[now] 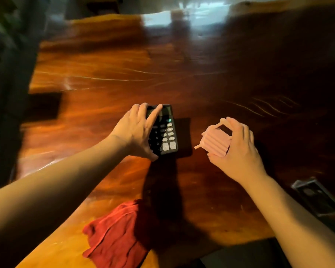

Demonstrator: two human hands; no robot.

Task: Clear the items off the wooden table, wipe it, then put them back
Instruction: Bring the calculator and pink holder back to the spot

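Left grip [138, 130]: fingers wrapped around the black calculator [165, 132] on the desk [97, 78].
Right grip [238, 146]: holding a pink ridged thing [216, 141], maybe a clip.
Red cloth [114, 235]: lying behind the left grip.

The wooden table [108, 74] under my arms is a glossy reddish-brown, streaked with orange and darker brown grain and a few pale thin lines. The calculator [163, 130] is black, with grey and white keys, one teal key near its top and a dark greenish screen. The small ribbed thing [215, 143] is pale pink all over, with ridges in parallel lines. The cloth [114, 235] near the table's edge is plain deep red
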